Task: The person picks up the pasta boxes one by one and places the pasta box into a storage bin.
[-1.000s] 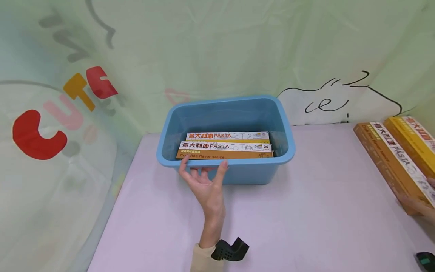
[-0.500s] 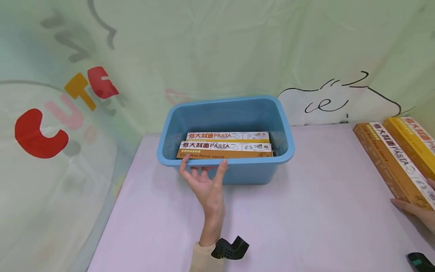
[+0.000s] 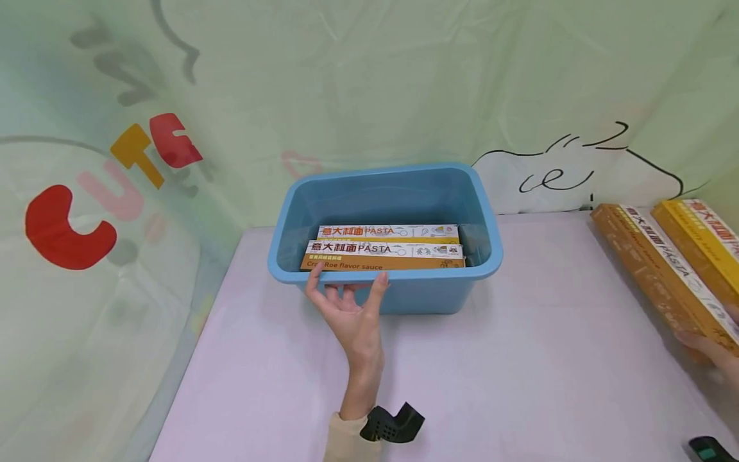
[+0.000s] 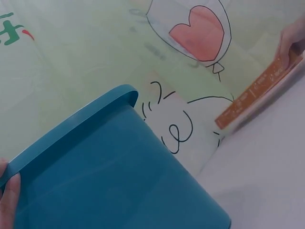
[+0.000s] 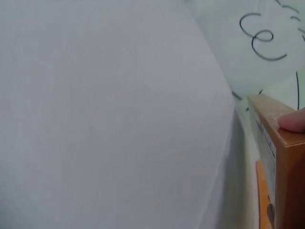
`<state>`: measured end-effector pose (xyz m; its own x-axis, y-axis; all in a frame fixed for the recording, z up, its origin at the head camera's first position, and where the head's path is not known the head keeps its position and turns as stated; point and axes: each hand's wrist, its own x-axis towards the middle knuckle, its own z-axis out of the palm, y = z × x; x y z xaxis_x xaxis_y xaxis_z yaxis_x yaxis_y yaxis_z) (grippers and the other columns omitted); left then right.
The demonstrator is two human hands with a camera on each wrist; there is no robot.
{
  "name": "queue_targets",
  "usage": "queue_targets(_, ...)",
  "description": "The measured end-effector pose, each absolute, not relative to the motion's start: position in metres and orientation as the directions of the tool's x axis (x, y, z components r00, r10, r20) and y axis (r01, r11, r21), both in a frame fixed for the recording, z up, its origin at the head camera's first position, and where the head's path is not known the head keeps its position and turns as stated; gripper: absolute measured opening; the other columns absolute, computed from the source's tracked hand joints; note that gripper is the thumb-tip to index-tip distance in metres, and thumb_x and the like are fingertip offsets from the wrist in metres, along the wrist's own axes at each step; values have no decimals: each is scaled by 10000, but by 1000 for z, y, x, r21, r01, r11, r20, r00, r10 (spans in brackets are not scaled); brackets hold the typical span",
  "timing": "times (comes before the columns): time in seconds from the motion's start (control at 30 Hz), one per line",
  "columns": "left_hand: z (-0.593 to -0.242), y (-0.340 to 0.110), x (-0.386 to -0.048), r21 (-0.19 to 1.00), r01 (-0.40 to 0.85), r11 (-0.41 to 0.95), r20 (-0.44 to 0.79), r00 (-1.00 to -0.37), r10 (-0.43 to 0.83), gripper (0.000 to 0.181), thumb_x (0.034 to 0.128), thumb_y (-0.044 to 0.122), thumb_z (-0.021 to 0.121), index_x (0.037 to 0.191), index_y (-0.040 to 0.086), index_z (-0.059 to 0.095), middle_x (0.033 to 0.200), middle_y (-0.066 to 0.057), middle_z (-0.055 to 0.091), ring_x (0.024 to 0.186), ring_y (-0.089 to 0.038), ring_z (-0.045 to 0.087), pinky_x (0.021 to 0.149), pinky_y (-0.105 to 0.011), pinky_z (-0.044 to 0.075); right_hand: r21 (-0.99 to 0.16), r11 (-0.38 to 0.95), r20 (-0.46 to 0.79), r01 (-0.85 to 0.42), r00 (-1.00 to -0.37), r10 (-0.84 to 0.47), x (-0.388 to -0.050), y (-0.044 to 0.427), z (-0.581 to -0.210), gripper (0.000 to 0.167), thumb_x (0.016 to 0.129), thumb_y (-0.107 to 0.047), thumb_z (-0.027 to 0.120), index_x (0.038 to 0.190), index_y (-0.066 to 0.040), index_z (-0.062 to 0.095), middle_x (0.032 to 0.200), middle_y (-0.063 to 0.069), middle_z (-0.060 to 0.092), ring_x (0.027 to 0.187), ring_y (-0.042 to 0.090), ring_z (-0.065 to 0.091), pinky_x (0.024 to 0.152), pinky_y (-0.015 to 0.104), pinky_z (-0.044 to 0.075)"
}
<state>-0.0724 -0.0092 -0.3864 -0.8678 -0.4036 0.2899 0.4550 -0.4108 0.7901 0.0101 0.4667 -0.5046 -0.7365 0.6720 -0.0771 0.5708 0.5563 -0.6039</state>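
My left hand [image 3: 358,330] grips the front rim of a blue plastic bin [image 3: 427,296], fingertips and thumb on the rim. Inside lie two pasta boxes: a brown crab roe sauce one [image 3: 416,263] in front and a yellow-edged one [image 3: 398,231] behind. At the far right, my right hand [image 3: 713,353], partly cut off, holds another brown pasta box [image 3: 646,269]. In the left wrist view this brown box [image 4: 255,93] hangs tilted from that hand [image 4: 293,40]. The right wrist view shows a fingertip [image 5: 293,121] on the box's edge [image 5: 289,176].
A yellow pasta box [image 3: 701,237] lies beside the held one at the right. A pale tablecloth [image 3: 537,333] covers the table. Printed curtains [image 3: 392,83] stand close behind the bin and on the left.
The brown box at the right has come up and tilted, shifting slightly left, with my right hand on it. My left hand and the bin keep their place.
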Motion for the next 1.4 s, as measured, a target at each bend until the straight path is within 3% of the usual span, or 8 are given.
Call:
queue_targets(0.13, -386, -8, -73, 787, 454, -419, 285, -868, -406, 875, 852, -71, 795, 1500, 103, 234, 1539, -287, 374, 1085, -357, 558, 834, -433, 644, -651, 606, 5, 456, -797, 604, 10, 439, -470, 861, 1015, -200, 698, 1682, -159, 153, 1595, 335, 181, 1340, 568, 210, 1243, 639, 193)
queue_targets(0.27, -386, -7, -73, 787, 451, -420, 279, -869, -408, 888, 845, -80, 794, 1505, 90, 225, 1544, -291, 372, 997, -273, 558, 831, -432, 645, -688, 641, 60, 341, -853, 519, 9, 407, -432, 859, 1033, -167, 663, 1675, -303, 108, 1545, 324, 207, 1287, 485, 265, 1105, 249, 280)
queue_targets(0.37, -386, -7, -73, 793, 449, -412, 280, -869, -409, 905, 844, -81, 794, 1515, 64, 204, 1547, -293, 372, 1004, -277, 556, 834, -410, 644, -735, 643, 117, 216, -893, 434, 4, 387, -409, 839, 1038, -155, 657, 1656, -389, 141, 1538, 170, 289, 1260, 210, 309, 869, 61, 257)
queue_targets(0.5, -386, -7, -75, 797, 454, -399, 289, -866, -409, 923, 845, -76, 796, 1525, 44, 184, 1553, -294, 368, 1066, -350, 551, 842, -389, 641, -789, 614, 224, 3, -930, 292, -13, 356, -376, 817, 1004, -52, 690, 1648, -349, 284, 1579, -54, 339, 1140, -46, 274, 848, -36, 275)
queue_targets(0.73, -389, -5, -76, 819, 442, -365, 284, -866, -413, 911, 842, -51, 818, 1510, 34, 205, 1527, -260, 414, 1089, -353, 551, 860, -302, 610, -722, 645, 365, -251, -930, 47, -57, 310, -332, 867, 827, -46, 881, 1568, -281, 498, 1500, -159, 484, 1147, -72, 393, 868, 4, 329)
queue_targets(0.87, -391, -3, -74, 824, 431, -369, 275, -872, -404, 926, 833, -51, 826, 1515, 32, 205, 1533, -227, 424, 1143, -416, 541, 875, -313, 609, -612, 673, 437, -416, -887, -151, -85, 290, -313, 879, 692, -32, 935, 1489, -201, 605, 1424, -46, 610, 1147, -2, 491, 859, 114, 353)
queue_targets(1.07, -390, 0, -72, 817, 426, -388, 272, -879, -391, 941, 830, -61, 824, 1526, 35, 199, 1545, -227, 416, 1158, -426, 544, 857, -347, 629, -465, 749, 335, -472, -877, -345, -115, 261, -276, 796, 731, -128, 918, 1465, -98, 611, 1305, 181, 686, 986, 282, 635, 713, 257, 478)
queue_targets(1.4, -389, -3, -71, 822, 419, -386, 269, -882, -386, 923, 837, -55, 827, 1515, 44, 209, 1545, -266, 394, 992, -254, 557, 821, -380, 644, -357, 752, 217, -555, -832, -511, -160, 225, -262, 754, 712, -140, 872, 1417, -21, 633, 1226, 179, 725, 890, 238, 661, 694, 396, 552)
